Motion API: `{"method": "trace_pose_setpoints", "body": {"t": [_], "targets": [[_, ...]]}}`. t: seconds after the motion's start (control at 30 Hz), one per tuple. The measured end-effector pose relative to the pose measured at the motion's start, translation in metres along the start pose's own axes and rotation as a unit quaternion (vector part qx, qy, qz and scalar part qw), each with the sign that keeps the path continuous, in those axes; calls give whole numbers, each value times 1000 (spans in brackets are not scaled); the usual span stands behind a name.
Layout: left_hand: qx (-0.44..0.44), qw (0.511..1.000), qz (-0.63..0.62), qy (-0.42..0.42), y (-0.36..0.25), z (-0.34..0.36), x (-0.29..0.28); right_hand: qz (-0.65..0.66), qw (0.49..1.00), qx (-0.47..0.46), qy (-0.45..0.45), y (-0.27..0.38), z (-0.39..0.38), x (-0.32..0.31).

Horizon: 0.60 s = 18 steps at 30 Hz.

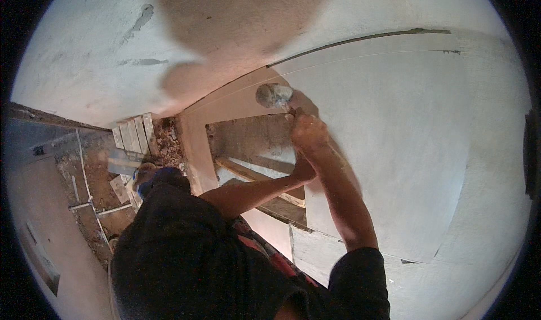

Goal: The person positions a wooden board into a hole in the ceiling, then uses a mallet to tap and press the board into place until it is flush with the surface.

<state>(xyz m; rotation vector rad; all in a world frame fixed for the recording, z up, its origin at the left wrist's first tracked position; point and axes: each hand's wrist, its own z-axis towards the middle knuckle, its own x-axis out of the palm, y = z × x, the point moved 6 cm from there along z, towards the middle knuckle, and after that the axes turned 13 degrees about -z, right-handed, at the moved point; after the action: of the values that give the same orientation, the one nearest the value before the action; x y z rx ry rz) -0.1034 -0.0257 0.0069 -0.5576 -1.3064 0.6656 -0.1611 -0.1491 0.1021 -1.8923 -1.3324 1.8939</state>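
Observation:
My right hand [309,133] is closed round the handle of a round, plaster-smeared metal scoop [274,96]. The scoop's head lies against the pale board, just above the corner of a rectangular opening [253,142]. My left hand [306,170] reaches across to the right wrist; its fingers are hidden behind the right forearm. Inside the opening a wooden batten [242,170] slants across. The smooth light-grey board [394,123] surrounds the opening and carries the shadow of my right arm.
A white wall [101,44] with grey patches meets the board along a dark gap [349,41]. Down to the left, wooden slats [133,135] lie beside rubble [169,142]. White pipes [84,168] run over the earthen floor near my foot [143,176].

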Motion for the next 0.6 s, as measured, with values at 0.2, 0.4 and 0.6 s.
{"method": "trace_pose_setpoints", "body": {"t": [0.2,0.4,0.6], "targets": [[7,983,-184,-24,8,9,-1,-19,998,43,33,-13,3,-17],[-6,999,-28,-19,-20,2,-9,77,992,54,78,0,8,-42],[7,999,9,-40,-36,-4,-5,37,997,32,-51,-12,11,-12]]}}
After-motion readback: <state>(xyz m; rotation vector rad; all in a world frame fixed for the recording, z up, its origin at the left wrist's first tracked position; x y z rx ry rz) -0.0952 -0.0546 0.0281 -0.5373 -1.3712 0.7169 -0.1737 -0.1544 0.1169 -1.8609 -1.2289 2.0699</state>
